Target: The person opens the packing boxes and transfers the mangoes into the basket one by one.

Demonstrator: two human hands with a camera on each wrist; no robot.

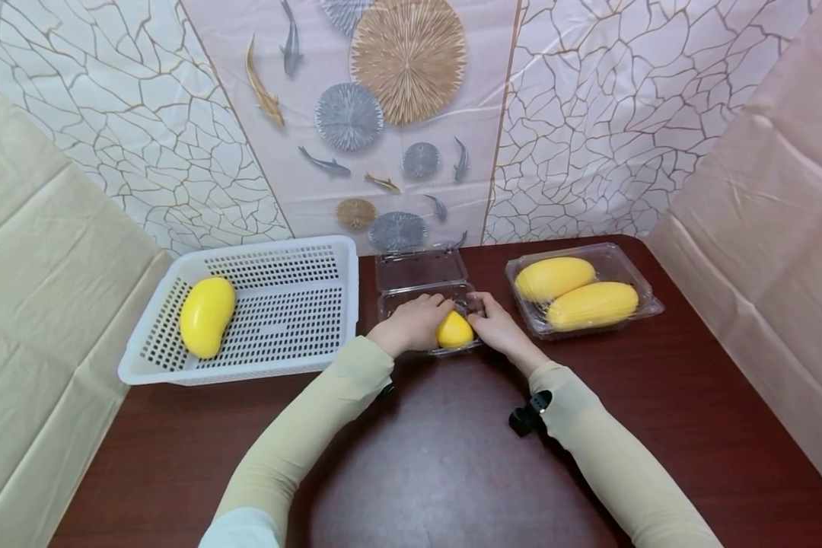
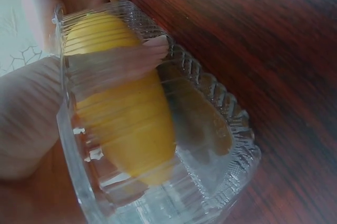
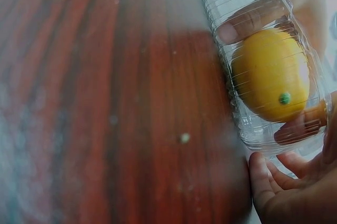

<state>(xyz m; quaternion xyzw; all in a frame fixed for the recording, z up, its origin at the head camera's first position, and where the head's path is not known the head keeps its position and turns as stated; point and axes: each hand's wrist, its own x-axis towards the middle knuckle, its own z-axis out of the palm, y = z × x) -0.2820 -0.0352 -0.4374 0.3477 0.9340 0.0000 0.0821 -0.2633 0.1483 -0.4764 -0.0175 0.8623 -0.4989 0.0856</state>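
Both hands meet at the open clear box (image 1: 426, 304) mid-table: the left hand (image 1: 411, 323) curls its grip over the mango (image 1: 454, 331) lying in the box's tray, while the right hand (image 1: 496, 326) has its fingers at the tray's right end. The mango sits between the two hands, closer under the left, its long axis along the tray. The wrist views show fingertips (image 2: 152, 50) against the ribbed plastic (image 3: 274, 129); only the head view shows the basket (image 1: 178, 266) at left and the filled box (image 1: 647, 301) at right.
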